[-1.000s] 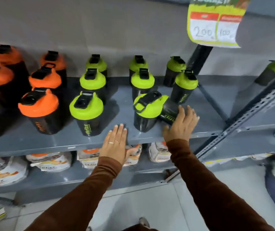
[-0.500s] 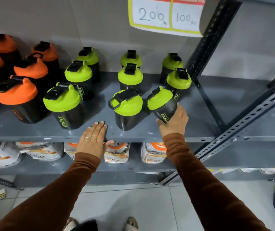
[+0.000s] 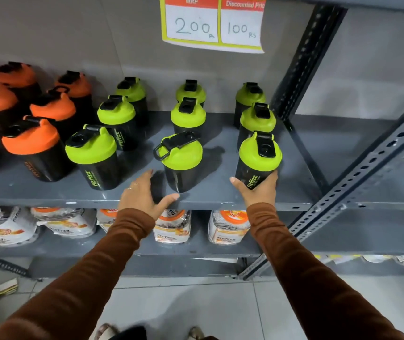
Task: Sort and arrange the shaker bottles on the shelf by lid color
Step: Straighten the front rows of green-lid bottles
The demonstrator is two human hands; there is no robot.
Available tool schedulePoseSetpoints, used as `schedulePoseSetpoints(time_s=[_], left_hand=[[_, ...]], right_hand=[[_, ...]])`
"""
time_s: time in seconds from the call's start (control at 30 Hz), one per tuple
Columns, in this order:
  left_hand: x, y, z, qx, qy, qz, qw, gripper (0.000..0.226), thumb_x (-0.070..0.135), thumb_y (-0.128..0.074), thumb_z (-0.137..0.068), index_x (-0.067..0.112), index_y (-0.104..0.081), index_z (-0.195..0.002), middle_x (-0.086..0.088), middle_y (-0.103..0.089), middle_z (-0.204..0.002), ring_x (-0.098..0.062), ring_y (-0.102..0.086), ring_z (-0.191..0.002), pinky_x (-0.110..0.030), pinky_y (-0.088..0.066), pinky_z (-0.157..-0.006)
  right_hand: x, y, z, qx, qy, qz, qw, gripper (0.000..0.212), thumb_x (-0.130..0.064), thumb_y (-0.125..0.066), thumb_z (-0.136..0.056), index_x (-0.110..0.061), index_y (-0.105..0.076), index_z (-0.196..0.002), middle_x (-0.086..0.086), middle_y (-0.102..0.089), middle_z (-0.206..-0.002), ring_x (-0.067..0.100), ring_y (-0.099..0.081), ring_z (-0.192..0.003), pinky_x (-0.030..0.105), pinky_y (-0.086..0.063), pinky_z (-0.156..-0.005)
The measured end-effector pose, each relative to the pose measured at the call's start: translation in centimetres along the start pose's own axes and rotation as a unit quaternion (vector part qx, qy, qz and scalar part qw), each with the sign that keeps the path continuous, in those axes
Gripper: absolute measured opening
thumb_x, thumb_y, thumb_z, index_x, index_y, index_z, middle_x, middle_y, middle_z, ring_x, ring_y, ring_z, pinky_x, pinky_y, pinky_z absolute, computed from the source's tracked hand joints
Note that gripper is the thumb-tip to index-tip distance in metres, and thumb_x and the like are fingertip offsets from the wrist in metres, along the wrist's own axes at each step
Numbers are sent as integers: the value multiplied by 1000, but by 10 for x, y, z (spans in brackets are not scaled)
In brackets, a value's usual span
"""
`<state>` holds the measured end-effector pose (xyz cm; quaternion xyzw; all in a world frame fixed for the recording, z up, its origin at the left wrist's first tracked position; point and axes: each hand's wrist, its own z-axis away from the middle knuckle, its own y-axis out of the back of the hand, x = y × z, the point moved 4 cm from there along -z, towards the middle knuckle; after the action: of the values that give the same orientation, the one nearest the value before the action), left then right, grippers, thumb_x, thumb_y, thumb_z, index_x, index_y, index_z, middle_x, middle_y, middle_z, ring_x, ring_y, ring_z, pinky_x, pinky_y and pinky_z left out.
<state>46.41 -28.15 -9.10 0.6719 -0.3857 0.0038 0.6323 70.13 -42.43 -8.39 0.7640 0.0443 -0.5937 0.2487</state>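
Shaker bottles on grey shelf (image 3: 220,200): nine green-lidded, at least six orange-lidded at left.
Right hand (image 3: 257,192) fingers clamped on front-right green-lidded bottle (image 3: 257,165), upright. Left hand (image 3: 142,195) fingers spread apart, just left of front-middle bottle (image 3: 180,165), touching the shelf edge.

price tag (image 3: 214,23): hangs above, reads 200 and 100 | pouches (image 3: 227,229): lower shelf row | floor tiles (image 3: 183,307): pale
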Motion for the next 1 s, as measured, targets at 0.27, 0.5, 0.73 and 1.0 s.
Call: schedulePoseSetpoints(time_s=[0.27,0.5,0.73,1.0], left_hand=[[57,-20,-2,140,183,248,941,119,53,-84,-35,4,-30,-128,-19,-48,-125,-36,-44,-116,-46,-36,-102],[41,-24,-17,114,159,278,940,107,37,-87,-44,8,-25,-126,-17,-56,-114,-34,-54,-105,-43,-44,-96],[19,-12,-27,-16,58,321,945,96,16,-81,-59,19,-20,-134,-18,-48,-130,-22,-57,-97,-34,-46,-89],[21,-14,-9,82,58,302,948,96,36,-78,-61,16,-22,-136,-16,-40,-138,-26,-43,-120,-32,-34,-98]], right_hand=[[5,4,0,-20,-20,9,1000,106,-18,-87,-53,-8,-23,-136,15,-47,-133,28,-47,-120,31,-34,-104],[8,8,-1,-28,-46,27,998,97,-17,-84,-59,-10,-25,-136,17,-51,-130,33,-50,-117,38,-38,-103],[9,6,-1,-27,-54,29,998,97,-19,-84,-58,-10,-25,-135,18,-51,-129,34,-50,-116,43,-41,-102],[9,8,-1,-38,-46,46,997,97,-14,-83,-59,-6,-24,-135,19,-50,-130,35,-49,-118,43,-39,-103]])
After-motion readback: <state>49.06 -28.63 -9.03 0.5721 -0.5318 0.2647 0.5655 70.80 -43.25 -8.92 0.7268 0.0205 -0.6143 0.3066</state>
